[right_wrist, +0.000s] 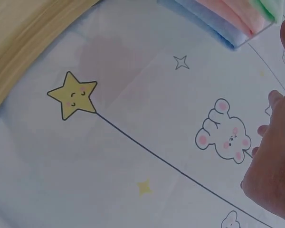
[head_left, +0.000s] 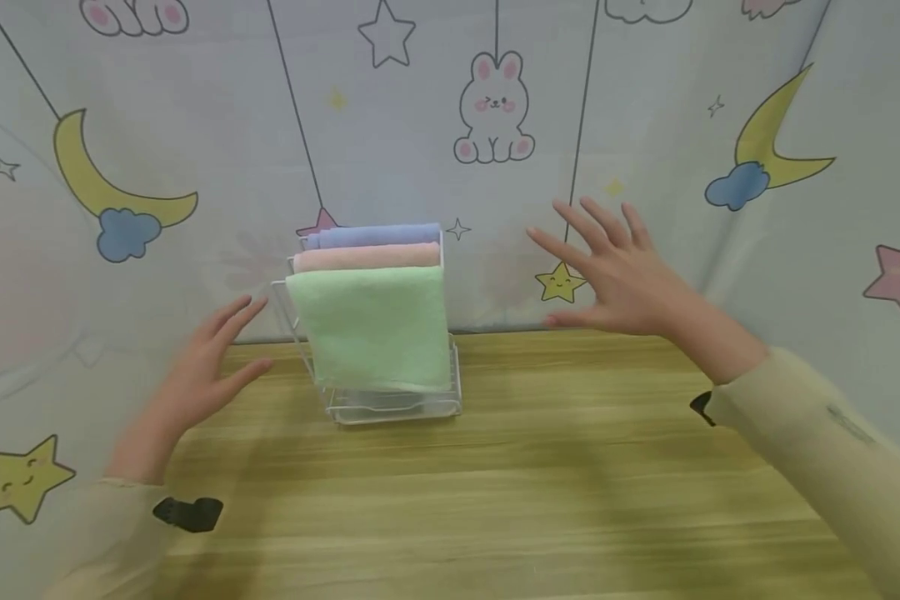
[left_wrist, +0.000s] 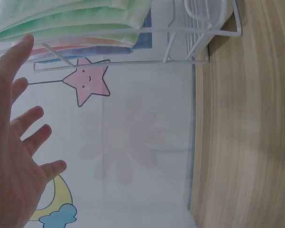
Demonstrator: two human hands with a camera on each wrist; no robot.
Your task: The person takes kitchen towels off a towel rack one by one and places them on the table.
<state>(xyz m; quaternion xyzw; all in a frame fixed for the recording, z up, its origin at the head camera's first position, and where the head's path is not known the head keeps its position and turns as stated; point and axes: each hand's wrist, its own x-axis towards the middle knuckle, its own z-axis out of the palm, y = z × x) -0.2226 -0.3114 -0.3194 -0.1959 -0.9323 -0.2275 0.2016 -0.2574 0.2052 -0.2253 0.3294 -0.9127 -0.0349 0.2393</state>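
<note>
A white wire rack (head_left: 393, 410) stands on the wooden table near its back edge. Three folded towels hang over its bars: a green towel (head_left: 371, 329) in front, a pink towel (head_left: 367, 257) behind it, and a blue towel (head_left: 381, 237) at the back. To the rack's left is my left hand (head_left: 206, 367), fingers spread and holding nothing; in the left wrist view its thumb overlaps the green towel's edge. My right hand (head_left: 618, 279) is raised well to the right of the rack, fingers spread wide, with nothing in it.
The wooden table (head_left: 555, 483) stretches in front of the rack. Close behind it hangs a pale curtain (head_left: 420, 125) printed with moons, stars and a bunny, and the same cloth continues at both sides. A white tray-like base sits low in the rack.
</note>
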